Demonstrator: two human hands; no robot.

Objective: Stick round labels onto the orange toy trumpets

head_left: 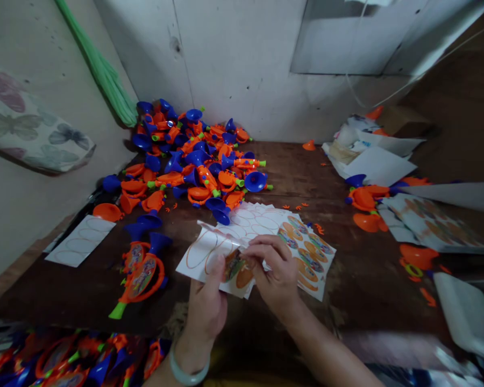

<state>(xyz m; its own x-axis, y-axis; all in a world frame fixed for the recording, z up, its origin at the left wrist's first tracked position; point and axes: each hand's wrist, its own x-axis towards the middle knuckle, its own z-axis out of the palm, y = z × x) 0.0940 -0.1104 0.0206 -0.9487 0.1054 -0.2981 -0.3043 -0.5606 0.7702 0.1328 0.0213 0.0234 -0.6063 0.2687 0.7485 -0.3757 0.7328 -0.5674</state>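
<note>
Now, at the middle of the frame, a glossy round sticker [234,267] appears to be pinched against a paper sticker sheet [207,257], and that sheet is held up off the wooden surface [268,171] by both hands. The sheet is gripped narrowly between the thumb and fingers of the left hand [206,307], with a pale bangle [189,370] worn on that wrist, while the sticker is closed on by the curled fingers of the right hand [275,274]. Beneath them, a fan of sheets with bare oval outlines [252,221] is spread, and a sheet of printed orange-rimmed stickers [308,259] lies just to the right. As far as can be judged, only part of the work is done: round labels are seen on two orange-and-blue toy trumpets [141,277] left of centre and on the trumpets massed along the lower left edge [60,360]. Much is left, since the large trumpet heap [193,156] toward the upper middle looks mostly unlabelled, and more orange and blue parts [367,196] lie at the right. No brand or writing can be read, the sticker print being too small
</note>
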